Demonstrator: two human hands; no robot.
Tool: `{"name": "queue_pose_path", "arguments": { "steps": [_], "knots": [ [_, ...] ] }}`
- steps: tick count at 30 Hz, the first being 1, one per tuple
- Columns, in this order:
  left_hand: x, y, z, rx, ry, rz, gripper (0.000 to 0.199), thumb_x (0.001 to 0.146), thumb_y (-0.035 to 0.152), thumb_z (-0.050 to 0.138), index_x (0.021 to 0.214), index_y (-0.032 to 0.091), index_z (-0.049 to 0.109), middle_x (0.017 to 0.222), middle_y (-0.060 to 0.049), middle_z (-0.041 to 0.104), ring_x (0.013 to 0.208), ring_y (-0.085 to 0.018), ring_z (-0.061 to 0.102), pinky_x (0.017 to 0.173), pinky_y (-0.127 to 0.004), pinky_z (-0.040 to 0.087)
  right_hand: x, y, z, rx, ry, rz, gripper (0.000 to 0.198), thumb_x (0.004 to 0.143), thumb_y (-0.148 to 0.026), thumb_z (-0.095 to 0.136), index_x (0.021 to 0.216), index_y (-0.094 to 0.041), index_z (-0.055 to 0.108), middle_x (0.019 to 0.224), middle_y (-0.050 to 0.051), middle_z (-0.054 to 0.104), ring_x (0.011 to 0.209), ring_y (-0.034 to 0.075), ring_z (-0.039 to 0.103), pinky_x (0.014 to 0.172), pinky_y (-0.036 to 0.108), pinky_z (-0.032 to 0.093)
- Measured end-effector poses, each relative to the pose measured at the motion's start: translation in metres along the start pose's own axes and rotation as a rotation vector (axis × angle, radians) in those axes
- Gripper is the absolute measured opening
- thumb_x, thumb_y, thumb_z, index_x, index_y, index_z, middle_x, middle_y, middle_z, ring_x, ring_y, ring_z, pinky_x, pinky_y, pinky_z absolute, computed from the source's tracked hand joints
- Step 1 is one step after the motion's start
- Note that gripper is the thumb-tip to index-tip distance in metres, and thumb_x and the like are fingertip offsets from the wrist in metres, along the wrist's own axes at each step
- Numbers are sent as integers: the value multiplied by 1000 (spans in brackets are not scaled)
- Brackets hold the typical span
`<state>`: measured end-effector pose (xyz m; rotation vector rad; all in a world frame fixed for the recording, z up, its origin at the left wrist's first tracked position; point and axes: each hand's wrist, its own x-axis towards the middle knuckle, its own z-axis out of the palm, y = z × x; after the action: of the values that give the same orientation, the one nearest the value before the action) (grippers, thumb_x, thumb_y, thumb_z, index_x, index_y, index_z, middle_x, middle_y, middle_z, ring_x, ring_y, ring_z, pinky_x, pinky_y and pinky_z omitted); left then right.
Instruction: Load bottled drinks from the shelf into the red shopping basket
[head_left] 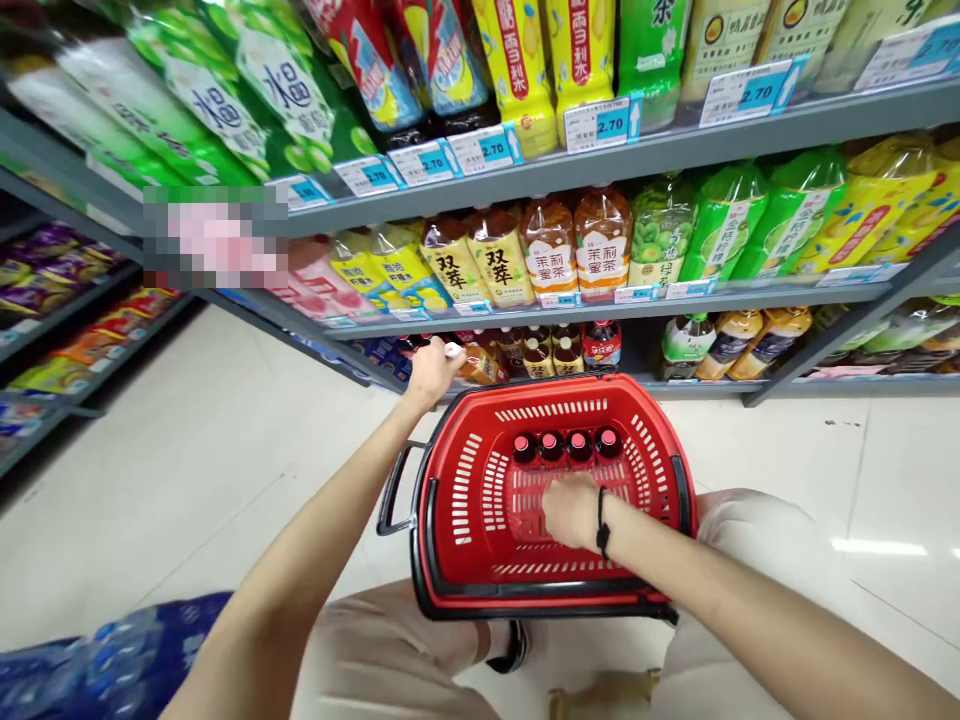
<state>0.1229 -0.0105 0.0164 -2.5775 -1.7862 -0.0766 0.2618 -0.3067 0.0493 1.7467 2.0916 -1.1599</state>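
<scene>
The red shopping basket (480,410) with black handles stands on the floor between my knees. Inside, several dark bottles with red caps (578,444) stand upright in a row along its far side. My right hand (574,510), with a black band on the wrist, is down in the basket nearer to me than that row. Its fingers curl downward, and whatever they hold is hidden. My left hand (435,372) reaches to the bottom shelf, closed by the white cap of a tilted orange-brown bottle (482,367). Its grip is partly hidden by the hand itself.
Drink shelves (600,310) rise just beyond the basket, with several tea and juice bottles and price tags. Another shelf (67,400) with packaged goods stands at far left. Blue-wrapped water bottles (127,650) lie at lower left on the tiled floor (225,430).
</scene>
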Motion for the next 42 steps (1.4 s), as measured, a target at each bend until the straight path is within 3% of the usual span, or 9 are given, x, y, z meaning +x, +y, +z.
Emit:
{"name": "queue_pose_path", "arguments": {
  "steps": [4, 9, 15, 19, 21, 26, 31, 37, 42],
  "knots": [
    [-24, -8, -64, 17, 83, 24, 45, 102, 47, 53, 119, 6, 62, 108, -23, 74, 107, -38, 70, 89, -38, 49, -7, 11, -18, 46, 63, 5, 22, 99, -9, 61, 110, 0, 78, 121, 33, 75, 122, 45, 73, 101, 58, 58],
    [-82, -3, -168, -46, 264, 139, 30, 93, 43, 65, 99, 14, 65, 86, -10, 73, 83, -27, 70, 75, -32, 49, 4, 36, -46, 325, 349, -5, 37, 112, -26, 39, 128, -6, 66, 124, 29, 73, 123, 40, 71, 107, 55, 51],
    [-149, 3, -234, -582, 233, 247, 37, 87, 53, 72, 86, 17, 64, 71, -4, 66, 62, -19, 66, 59, -29, 48, 28, 36, -49, 874, 363, -119, 88, 109, -57, -13, 146, -5, 48, 128, 27, 72, 108, 24, 77, 92, 36, 61],
    [-162, 3, -216, -944, 19, 298, 41, 83, 57, 79, 81, 18, 67, 61, -2, 62, 52, -16, 60, 50, -26, 47, 16, 10, -25, 1407, -74, -342, 109, 93, -91, -1, 129, -10, 63, 115, 22, 76, 108, 32, 76, 89, 48, 62],
    [-162, 2, -196, -1064, -27, 309, 44, 81, 59, 82, 82, 17, 70, 65, -3, 65, 54, -15, 61, 51, -26, 50, 7, 0, -11, 1524, -119, -301, 104, 89, -96, 14, 121, -12, 66, 109, 21, 78, 109, 36, 75, 88, 52, 62],
    [-169, 2, -123, -1381, 27, 127, 65, 80, 72, 82, 109, 14, 77, 107, -11, 80, 95, -24, 75, 82, -33, 62, 5, -3, 11, 1620, 265, -285, 74, 73, -81, 77, 108, -16, 71, 106, 14, 80, 104, 32, 77, 97, 45, 61],
    [-193, 24, -67, -1760, -27, 80, 88, 82, 70, 82, 149, 19, 58, 156, -17, 60, 144, -35, 58, 120, -45, 50, 10, 1, 10, 1437, 636, -318, 68, 77, -69, 86, 118, -16, 70, 120, 12, 78, 104, 27, 75, 96, 38, 60],
    [-197, 24, -65, -1634, 32, 283, 84, 79, 49, 92, 146, 19, 53, 144, -16, 68, 128, -33, 70, 109, -44, 58, 15, 1, 17, 1083, 837, -279, 81, 75, -50, 93, 140, -16, 56, 146, 16, 64, 135, 30, 62, 123, 47, 44],
    [-197, 10, -68, -1596, 21, 505, 79, 75, 36, 95, 142, 17, 58, 144, -19, 67, 130, -34, 69, 111, -42, 58, 23, 5, 32, 927, 846, -317, 87, 76, -44, 96, 145, -24, 48, 149, 12, 60, 138, 28, 58, 124, 48, 43]
  ]
}}
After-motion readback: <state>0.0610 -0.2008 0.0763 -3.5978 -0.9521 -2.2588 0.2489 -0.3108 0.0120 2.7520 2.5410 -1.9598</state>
